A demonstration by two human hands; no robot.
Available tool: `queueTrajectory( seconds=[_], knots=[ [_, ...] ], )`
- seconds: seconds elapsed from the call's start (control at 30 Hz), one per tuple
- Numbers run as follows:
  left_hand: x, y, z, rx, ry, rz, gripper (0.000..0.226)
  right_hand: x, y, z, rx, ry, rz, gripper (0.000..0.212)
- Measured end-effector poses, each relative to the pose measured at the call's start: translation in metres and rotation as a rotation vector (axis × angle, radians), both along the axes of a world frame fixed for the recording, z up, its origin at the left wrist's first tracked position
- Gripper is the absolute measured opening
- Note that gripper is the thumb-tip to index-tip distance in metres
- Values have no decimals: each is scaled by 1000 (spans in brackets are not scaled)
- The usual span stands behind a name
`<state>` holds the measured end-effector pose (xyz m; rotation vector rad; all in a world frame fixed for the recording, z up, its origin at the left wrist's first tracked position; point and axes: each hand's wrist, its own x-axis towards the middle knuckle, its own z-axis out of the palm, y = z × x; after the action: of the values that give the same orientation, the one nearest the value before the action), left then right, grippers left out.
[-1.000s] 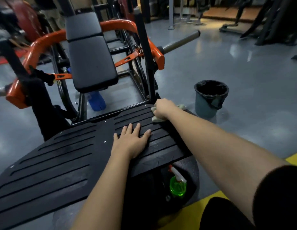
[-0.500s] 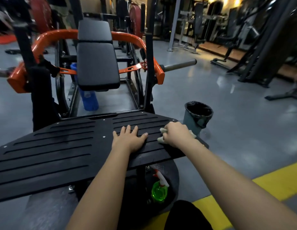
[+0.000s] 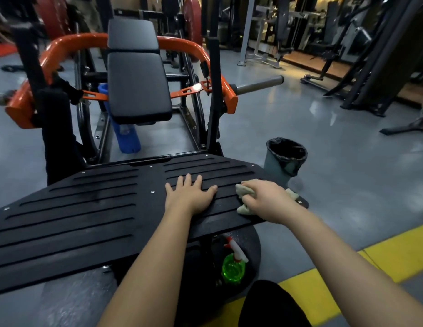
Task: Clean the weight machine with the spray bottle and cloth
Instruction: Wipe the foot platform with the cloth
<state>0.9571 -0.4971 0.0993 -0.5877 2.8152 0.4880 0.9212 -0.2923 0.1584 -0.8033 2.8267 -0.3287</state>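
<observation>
On the footplate (image 3: pixel 87 208), the left hand (image 3: pixel 189 197) lay flat, fingers straight, slightly apart. The spray bottle (image 3: pixel 233 270) stood below the footplate's near edge. At its right end the right hand (image 3: pixel 267 199) clutched the cloth (image 3: pixel 244 191); firm strokes along the grooves seemed best.

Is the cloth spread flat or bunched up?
Bunched up: the cloth shows as crumpled folds gripped under the right hand on the footplate.

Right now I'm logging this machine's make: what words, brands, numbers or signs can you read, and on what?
None can be read. No lettering shows on the footplate, back pad, spray bottle or bin; the far machines are too blurred to tell.
</observation>
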Motion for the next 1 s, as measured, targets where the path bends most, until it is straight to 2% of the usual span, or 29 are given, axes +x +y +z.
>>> queueTrajectory(
  seconds=[0.23, 0.33, 0.37, 0.47, 0.57, 0.63, 0.73, 0.8, 0.87, 1.0],
  knots=[
    [0, 4, 4, 1, -4, 10, 79, -42, -37, -22, -24, 29, -88, 28],
    [1, 1, 4, 12, -12, 16, 79, -56, -52, -28, -168, 26, -70, 64],
    [1, 2, 2, 14, -13, 16, 79, -58, -55, -31, -233, 20, -59, 69],
    [0, 1, 3, 7, -8, 23, 78, -73, -68, -39, -284, 47, -68, 55],
    [-1, 1, 4, 0, -10, 18, 79, -81, -75, -41, -193, 116, -64, 41],
    [-1, 1, 3, 4, -13, 21, 79, -78, -76, -43, -119, 227, -61, 36],
    [-1, 1, 1, -6, -16, 32, 81, -72, -77, -47, 17, 433, -196, 45],
    [-1, 1, 2, 8, -27, 27, 82, -64, -79, -43, 85, 399, -335, 56],
    [-1, -1, 7, 31, -50, 7, 83, -59, -82, -40, 124, 288, -398, 59],
    [0, -20, 31, 18, -111, -74, 76, -45, -76, -27, 146, 168, -280, 64]
  ],
)
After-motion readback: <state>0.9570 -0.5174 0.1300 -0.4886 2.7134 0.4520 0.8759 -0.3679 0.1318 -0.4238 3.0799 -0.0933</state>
